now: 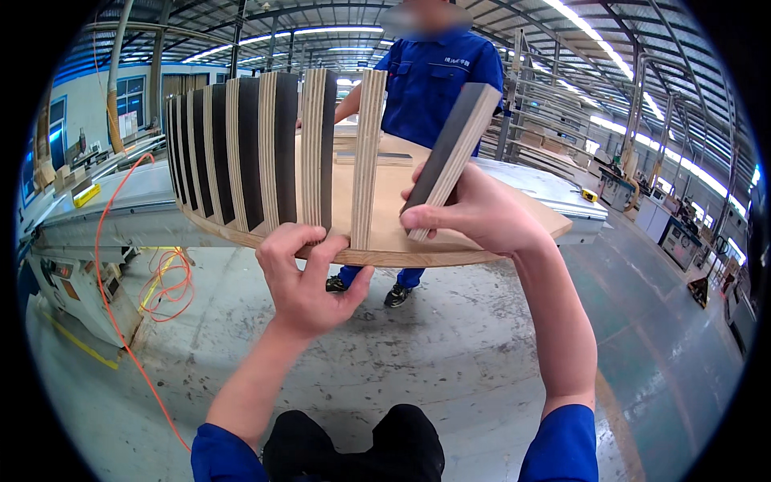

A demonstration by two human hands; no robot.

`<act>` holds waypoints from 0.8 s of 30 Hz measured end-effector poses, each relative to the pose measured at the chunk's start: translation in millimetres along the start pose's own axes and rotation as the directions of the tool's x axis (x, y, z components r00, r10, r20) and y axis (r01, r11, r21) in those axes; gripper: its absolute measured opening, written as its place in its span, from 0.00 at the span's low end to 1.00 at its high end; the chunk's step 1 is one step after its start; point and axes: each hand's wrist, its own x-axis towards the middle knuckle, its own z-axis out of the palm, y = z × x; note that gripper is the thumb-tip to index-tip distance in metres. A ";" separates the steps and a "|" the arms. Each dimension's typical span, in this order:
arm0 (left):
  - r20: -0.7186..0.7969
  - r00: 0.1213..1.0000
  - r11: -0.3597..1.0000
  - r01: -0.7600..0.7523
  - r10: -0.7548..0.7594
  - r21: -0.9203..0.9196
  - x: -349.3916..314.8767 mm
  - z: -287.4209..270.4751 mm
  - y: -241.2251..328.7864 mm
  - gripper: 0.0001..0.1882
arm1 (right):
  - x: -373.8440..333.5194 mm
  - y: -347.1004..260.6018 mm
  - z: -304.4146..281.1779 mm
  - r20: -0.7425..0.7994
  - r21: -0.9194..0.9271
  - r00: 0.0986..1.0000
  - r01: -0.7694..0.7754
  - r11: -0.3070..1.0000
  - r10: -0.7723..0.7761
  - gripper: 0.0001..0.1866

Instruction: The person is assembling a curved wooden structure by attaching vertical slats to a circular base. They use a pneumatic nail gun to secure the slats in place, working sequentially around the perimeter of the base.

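My right hand (478, 210) is closed round the lower end of a plywood strip (454, 145) with a dark face and layered pale edge. That strip leans to the right over a thin wooden board (434, 259) with a curved edge. With my left hand (309, 277) I pinch the board's near edge, fingertips on top and thumb lower down, beside the foot of an upright plywood strip (369, 161). Several more upright strips (277, 145) stand in a row along the edge to the left, dark faces showing.
Across the board stands a person in a blue work jacket (442, 68). Loose strips (373, 159) lie on the board, which rests on a long pale machine table (136, 189). An orange hose (98, 265) hangs at the left. Racks (546, 120) and machines (683, 233) stand at the right.
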 end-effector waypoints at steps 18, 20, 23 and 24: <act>-0.181 0.975 0.991 0.134 -0.132 -0.006 -14.8 23.6 8.7 0.22 | 0.2 -8.0 3.8 0.153 -0.282 0.988 0.042 0.958 0.001 0.33; -0.162 0.979 0.992 0.125 -0.126 -0.013 -12.7 23.3 10.9 0.23 | -3.1 -3.6 3.1 0.130 -0.236 0.991 0.020 0.972 0.011 0.32; -0.147 0.980 0.991 0.133 -0.133 -0.010 -17.0 22.6 9.7 0.24 | -4.0 1.3 6.7 0.142 -0.186 0.987 -0.054 0.981 0.081 0.28; -0.151 0.979 0.990 0.137 -0.138 -0.013 -17.0 22.7 9.6 0.24 | -5.2 -2.3 8.1 0.149 -0.197 0.984 -0.071 0.978 0.102 0.27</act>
